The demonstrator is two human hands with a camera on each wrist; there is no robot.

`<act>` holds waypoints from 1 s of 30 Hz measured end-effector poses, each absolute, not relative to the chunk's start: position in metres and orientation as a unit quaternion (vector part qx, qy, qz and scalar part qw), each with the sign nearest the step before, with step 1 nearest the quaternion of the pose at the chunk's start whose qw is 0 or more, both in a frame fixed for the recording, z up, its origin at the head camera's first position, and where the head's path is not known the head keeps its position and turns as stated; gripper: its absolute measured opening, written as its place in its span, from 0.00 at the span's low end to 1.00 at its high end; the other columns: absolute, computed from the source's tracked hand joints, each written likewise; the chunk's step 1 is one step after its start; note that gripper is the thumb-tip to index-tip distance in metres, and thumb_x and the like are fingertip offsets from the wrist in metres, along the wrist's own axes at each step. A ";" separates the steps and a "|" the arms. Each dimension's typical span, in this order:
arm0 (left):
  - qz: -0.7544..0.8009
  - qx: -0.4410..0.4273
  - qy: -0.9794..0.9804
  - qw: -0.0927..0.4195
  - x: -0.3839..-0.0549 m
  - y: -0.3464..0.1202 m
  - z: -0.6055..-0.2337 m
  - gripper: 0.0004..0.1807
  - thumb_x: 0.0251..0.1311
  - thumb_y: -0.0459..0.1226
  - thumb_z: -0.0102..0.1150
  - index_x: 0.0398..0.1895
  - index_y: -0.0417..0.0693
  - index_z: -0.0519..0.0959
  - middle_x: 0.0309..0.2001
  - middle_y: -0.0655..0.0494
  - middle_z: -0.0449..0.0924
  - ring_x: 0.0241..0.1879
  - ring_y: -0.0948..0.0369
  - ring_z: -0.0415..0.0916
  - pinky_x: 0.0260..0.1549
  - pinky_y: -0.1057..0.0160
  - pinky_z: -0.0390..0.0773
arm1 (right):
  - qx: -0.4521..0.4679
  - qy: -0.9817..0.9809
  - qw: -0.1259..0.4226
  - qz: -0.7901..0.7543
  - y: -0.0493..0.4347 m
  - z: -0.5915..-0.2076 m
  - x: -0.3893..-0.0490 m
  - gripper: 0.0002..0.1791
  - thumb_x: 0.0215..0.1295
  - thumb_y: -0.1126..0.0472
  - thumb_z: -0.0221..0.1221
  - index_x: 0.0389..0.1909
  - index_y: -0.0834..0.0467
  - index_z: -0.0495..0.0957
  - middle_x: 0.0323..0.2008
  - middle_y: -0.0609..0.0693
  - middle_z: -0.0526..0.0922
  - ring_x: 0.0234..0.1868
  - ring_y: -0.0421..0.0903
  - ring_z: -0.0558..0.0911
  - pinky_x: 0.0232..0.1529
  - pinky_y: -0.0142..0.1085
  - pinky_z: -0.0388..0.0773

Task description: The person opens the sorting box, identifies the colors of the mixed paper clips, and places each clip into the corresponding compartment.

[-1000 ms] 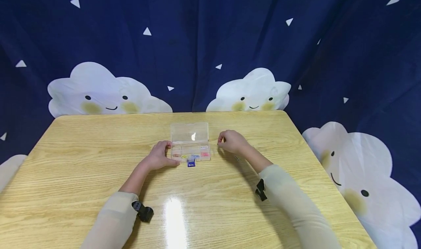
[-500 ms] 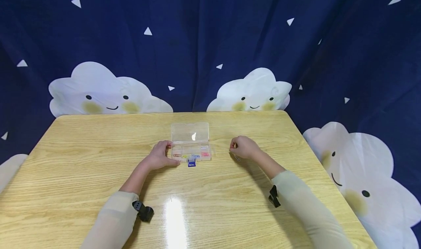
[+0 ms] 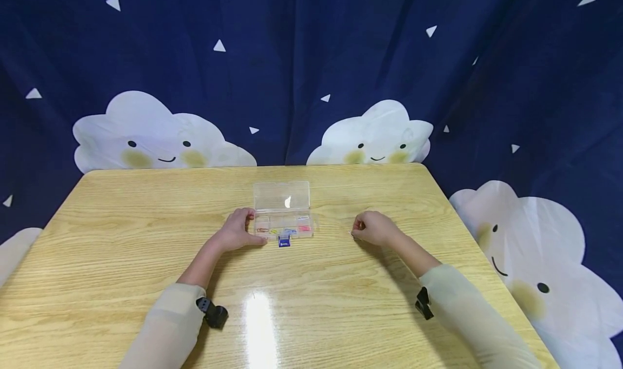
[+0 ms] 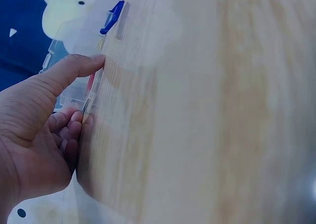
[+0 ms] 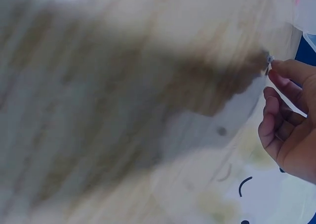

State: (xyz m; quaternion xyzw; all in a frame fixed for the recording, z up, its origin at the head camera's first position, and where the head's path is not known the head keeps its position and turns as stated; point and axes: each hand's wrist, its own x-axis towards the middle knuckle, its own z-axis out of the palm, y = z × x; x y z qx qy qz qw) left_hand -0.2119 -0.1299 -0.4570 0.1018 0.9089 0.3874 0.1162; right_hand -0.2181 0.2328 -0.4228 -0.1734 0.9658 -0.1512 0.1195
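A clear plastic compartment box (image 3: 284, 221) lies on the table with its lid (image 3: 281, 196) tipped back. Red, yellow, blue and pink paper clips sit in its front compartments, a white one behind the pink (image 3: 304, 228). My left hand (image 3: 236, 231) grips the box's left end, thumb along the front and fingers behind. In the left wrist view the blue latch (image 4: 112, 17) hangs down past the thumb. Right of the box, my right hand (image 3: 377, 228) pinches a small white paper clip (image 5: 269, 59) between thumb and index finger, low over the table; its other fingers are curled.
The wooden table (image 3: 311, 288) reaches back to a dark blue curtain (image 3: 272, 60) printed with white clouds and triangles. Black wrist cameras sit on both sleeves (image 3: 167, 315). A bright light reflection lies on the tabletop near the front.
My right hand has moved right and toward me, away from the box, to the small white paper clip lying there, and pinches it. My left hand stays on the box.
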 end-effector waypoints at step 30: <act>0.388 0.103 0.908 0.118 -0.212 -0.130 -0.458 0.41 0.42 0.45 0.73 0.56 0.36 0.63 0.46 0.44 0.65 0.46 0.51 0.58 0.42 0.57 0.63 | -0.190 0.963 0.091 -0.169 0.234 -0.425 -0.218 0.07 0.62 0.59 0.56 0.27 0.55 0.79 0.18 0.45 0.74 0.19 0.39 0.68 0.26 0.33 0.65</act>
